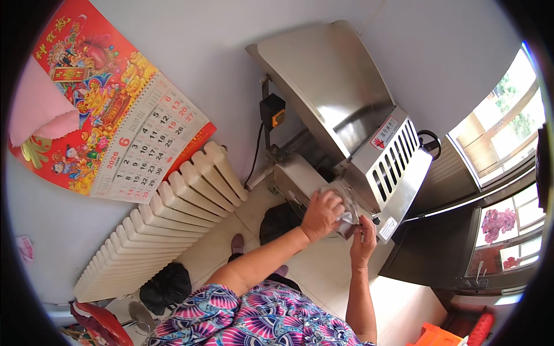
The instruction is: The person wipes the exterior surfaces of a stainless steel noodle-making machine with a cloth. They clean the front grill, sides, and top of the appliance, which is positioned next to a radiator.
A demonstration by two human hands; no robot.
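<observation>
A steel kneading or dough-pressing machine [320,73] with a slotted guard [393,160] stands against the wall before me. My left hand [322,214] is closed on a crumpled greyish cloth or film [345,216] at the machine's lower front edge. Just to the right, my right hand [364,238] pinches the end of a brownish piece [349,232] that hangs from the same bundle. Whether the two pieces are one cannot be told. A black hand wheel [430,145] sits at the machine's far right.
A cream radiator [169,225] runs along the left wall below a red calendar [125,129]. Black bags [166,285] lie on the floor beside it and under the machine. A dark cabinet [433,246] stands at the right, with an orange plastic container [435,335] below.
</observation>
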